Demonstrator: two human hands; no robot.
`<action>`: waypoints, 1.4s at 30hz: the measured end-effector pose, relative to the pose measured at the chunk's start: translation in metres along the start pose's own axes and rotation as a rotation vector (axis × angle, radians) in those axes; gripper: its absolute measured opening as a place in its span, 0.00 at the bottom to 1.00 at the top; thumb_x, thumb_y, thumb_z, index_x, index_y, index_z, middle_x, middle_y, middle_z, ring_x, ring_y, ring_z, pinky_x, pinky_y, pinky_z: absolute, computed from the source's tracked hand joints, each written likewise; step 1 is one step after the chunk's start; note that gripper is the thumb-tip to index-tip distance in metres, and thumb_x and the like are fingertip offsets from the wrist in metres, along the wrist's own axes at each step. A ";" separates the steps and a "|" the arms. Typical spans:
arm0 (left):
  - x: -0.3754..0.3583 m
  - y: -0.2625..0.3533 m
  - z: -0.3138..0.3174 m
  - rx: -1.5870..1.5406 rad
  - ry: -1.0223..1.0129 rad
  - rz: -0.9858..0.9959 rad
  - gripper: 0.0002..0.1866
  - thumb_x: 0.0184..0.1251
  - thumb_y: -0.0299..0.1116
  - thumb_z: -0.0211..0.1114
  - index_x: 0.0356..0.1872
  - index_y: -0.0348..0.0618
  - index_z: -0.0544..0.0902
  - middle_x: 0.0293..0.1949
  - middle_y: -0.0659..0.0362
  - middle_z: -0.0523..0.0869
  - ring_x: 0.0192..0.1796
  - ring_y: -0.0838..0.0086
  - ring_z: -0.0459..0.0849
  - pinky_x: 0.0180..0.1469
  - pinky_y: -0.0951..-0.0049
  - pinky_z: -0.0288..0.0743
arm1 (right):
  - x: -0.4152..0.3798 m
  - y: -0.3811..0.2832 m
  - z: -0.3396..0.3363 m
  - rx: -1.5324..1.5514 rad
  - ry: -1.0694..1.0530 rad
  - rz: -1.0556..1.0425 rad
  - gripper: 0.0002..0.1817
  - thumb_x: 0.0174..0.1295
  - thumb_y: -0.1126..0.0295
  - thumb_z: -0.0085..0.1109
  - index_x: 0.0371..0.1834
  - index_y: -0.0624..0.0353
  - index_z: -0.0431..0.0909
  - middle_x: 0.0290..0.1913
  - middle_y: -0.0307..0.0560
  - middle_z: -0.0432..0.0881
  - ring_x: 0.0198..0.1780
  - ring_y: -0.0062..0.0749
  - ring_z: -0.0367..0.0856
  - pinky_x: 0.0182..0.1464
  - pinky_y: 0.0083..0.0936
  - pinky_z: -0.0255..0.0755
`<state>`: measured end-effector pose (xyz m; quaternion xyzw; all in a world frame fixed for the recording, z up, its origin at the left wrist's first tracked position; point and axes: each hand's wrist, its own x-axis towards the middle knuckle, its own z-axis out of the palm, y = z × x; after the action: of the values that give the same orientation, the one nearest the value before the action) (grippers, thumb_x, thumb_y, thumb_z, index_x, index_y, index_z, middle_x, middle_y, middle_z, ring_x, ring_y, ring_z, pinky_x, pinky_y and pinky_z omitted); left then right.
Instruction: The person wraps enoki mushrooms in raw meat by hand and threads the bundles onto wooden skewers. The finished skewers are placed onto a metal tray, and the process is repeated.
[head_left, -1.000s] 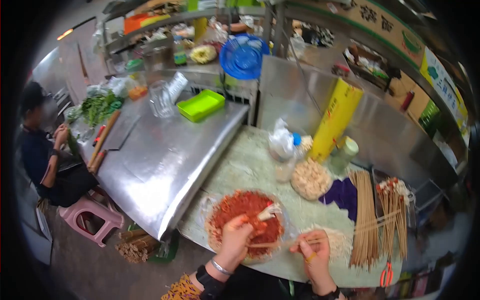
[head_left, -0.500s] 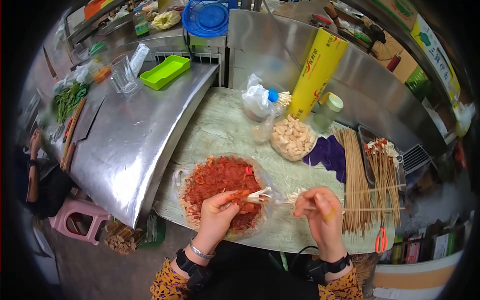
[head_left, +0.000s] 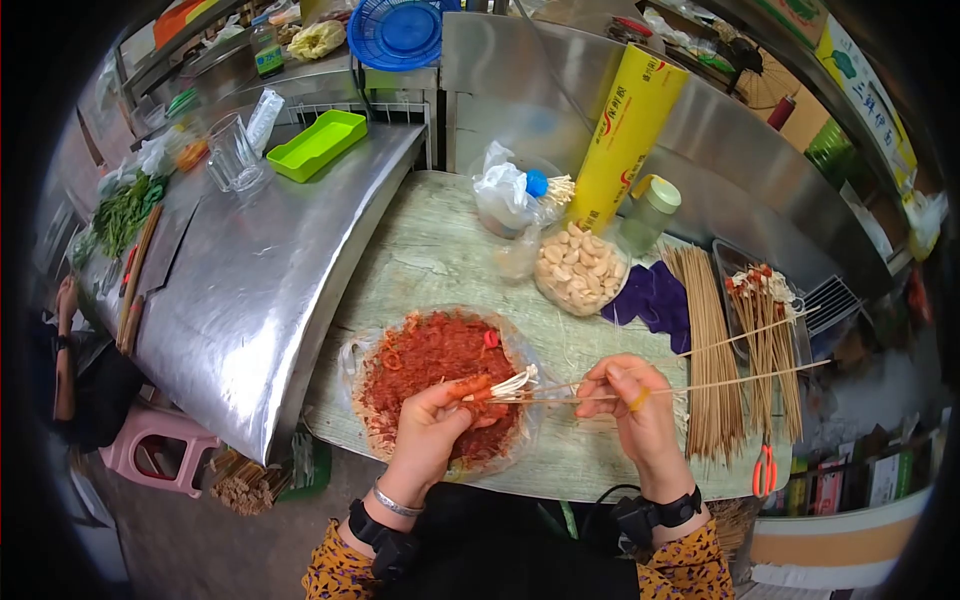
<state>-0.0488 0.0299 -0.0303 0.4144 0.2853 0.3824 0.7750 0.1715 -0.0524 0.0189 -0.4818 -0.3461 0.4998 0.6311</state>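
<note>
My left hand (head_left: 432, 428) pinches a small bundle of enoki mushrooms (head_left: 516, 382), white stems pointing right and a red-orange coated part at the fingers. In my right hand (head_left: 640, 415) are two bamboo skewers (head_left: 745, 381), held between thumb and fingers. Their left ends reach the bundle; their right ends spread out past the table's side. A yellow band is around one finger of this hand. Below my left hand lies a plastic-lined bowl of red-sauced food (head_left: 425, 350), its contents partly hidden by that hand.
Behind stand a container of pale cashew-like pieces (head_left: 582, 262), a yellow cling-film box (head_left: 628, 135) and a lidded jar (head_left: 652, 212). Loose skewers (head_left: 712, 370), a tray of filled skewers (head_left: 765, 290) and orange-handled scissors (head_left: 764, 470) are at right. A person's arm (head_left: 65, 350) shows far left.
My right hand has moved slightly left and up, and the skewers have tilted, with their left ends now at the mushroom bundle. My left hand still holds the bundle; the view has shifted slightly.
</note>
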 end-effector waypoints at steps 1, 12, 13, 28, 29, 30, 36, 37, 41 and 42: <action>0.000 0.000 -0.001 0.000 -0.001 -0.001 0.19 0.61 0.15 0.49 0.54 0.26 0.74 0.46 0.47 0.82 0.47 0.61 0.84 0.50 0.68 0.80 | 0.001 -0.002 0.000 -0.031 -0.002 0.011 0.14 0.69 0.64 0.47 0.41 0.65 0.74 0.34 0.51 0.81 0.32 0.34 0.83 0.36 0.24 0.78; -0.004 0.003 0.004 0.110 -0.024 0.016 0.17 0.63 0.16 0.50 0.53 0.26 0.74 0.47 0.47 0.81 0.47 0.64 0.84 0.51 0.69 0.79 | -0.001 -0.015 0.006 -0.121 -0.019 -0.010 0.12 0.68 0.66 0.49 0.40 0.67 0.74 0.33 0.53 0.82 0.31 0.35 0.83 0.35 0.25 0.79; -0.005 0.003 0.002 0.113 -0.022 0.020 0.17 0.63 0.16 0.50 0.53 0.26 0.74 0.47 0.47 0.81 0.47 0.64 0.84 0.51 0.69 0.79 | -0.005 -0.017 0.006 -0.104 -0.014 -0.020 0.12 0.68 0.66 0.49 0.40 0.67 0.74 0.33 0.53 0.82 0.30 0.35 0.83 0.35 0.26 0.79; -0.008 0.004 0.015 -0.287 0.148 0.124 0.15 0.66 0.21 0.52 0.54 0.31 0.73 0.50 0.49 0.81 0.52 0.57 0.82 0.53 0.60 0.79 | -0.033 0.033 0.007 0.173 0.080 -0.196 0.15 0.68 0.63 0.49 0.42 0.67 0.74 0.38 0.54 0.81 0.34 0.37 0.83 0.41 0.29 0.77; -0.008 0.003 0.017 -0.296 0.157 0.114 0.15 0.66 0.21 0.51 0.54 0.31 0.73 0.50 0.49 0.80 0.52 0.58 0.81 0.53 0.60 0.79 | -0.033 0.035 0.008 0.183 0.085 -0.207 0.14 0.67 0.64 0.48 0.42 0.67 0.74 0.38 0.55 0.81 0.35 0.38 0.83 0.42 0.30 0.77; -0.007 0.003 0.018 -0.306 0.165 0.103 0.15 0.67 0.21 0.50 0.54 0.31 0.73 0.50 0.49 0.80 0.52 0.58 0.81 0.53 0.60 0.79 | -0.034 0.038 0.009 0.182 0.080 -0.210 0.14 0.67 0.64 0.48 0.42 0.67 0.74 0.38 0.55 0.81 0.35 0.38 0.83 0.42 0.30 0.77; -0.007 0.005 0.022 -0.317 0.184 0.073 0.15 0.66 0.19 0.48 0.53 0.31 0.74 0.49 0.49 0.81 0.51 0.59 0.82 0.51 0.62 0.81 | -0.032 0.047 0.008 0.288 0.091 -0.222 0.13 0.66 0.66 0.48 0.42 0.67 0.73 0.38 0.56 0.81 0.36 0.38 0.82 0.43 0.31 0.77; -0.006 0.005 0.022 -0.315 0.185 0.067 0.15 0.66 0.19 0.48 0.52 0.31 0.74 0.49 0.49 0.81 0.50 0.60 0.82 0.50 0.62 0.81 | -0.030 0.050 0.007 0.317 0.094 -0.213 0.13 0.66 0.66 0.49 0.42 0.67 0.73 0.38 0.56 0.80 0.36 0.37 0.82 0.43 0.31 0.77; -0.006 0.004 0.022 -0.331 0.194 0.066 0.15 0.66 0.19 0.48 0.51 0.31 0.74 0.48 0.49 0.81 0.50 0.60 0.82 0.50 0.63 0.81 | -0.028 0.057 0.007 0.397 0.123 -0.165 0.13 0.66 0.66 0.49 0.43 0.67 0.73 0.38 0.56 0.80 0.35 0.37 0.82 0.42 0.31 0.77; -0.005 0.002 0.021 -0.334 0.186 0.065 0.15 0.66 0.19 0.48 0.51 0.31 0.74 0.48 0.49 0.81 0.50 0.60 0.82 0.50 0.63 0.81 | -0.027 0.058 0.009 0.396 0.122 -0.165 0.13 0.66 0.66 0.49 0.43 0.67 0.73 0.38 0.56 0.80 0.35 0.37 0.82 0.42 0.31 0.77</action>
<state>-0.0362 0.0177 -0.0171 0.2520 0.2747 0.4861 0.7904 0.1388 -0.0741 -0.0322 -0.3478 -0.2406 0.4748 0.7718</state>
